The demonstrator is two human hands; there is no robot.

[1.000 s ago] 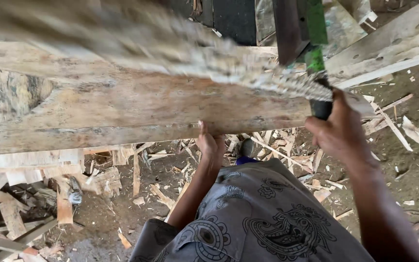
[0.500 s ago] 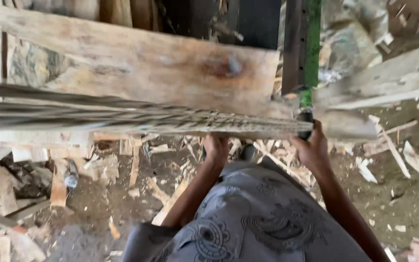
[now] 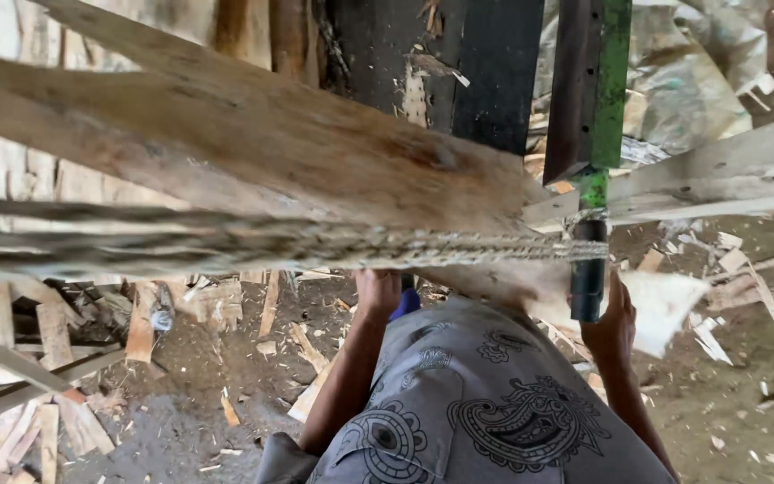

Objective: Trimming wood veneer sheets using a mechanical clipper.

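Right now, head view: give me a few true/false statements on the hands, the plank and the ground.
1. The left hand presses the plank's near edge. True.
2. The right hand hangs free, touching nothing. False: it is at the black handle.
3. Wood scraps litter the ground. True.
4. The post above the handle is red. False: it is green.
5. A rope crosses the plank. True.
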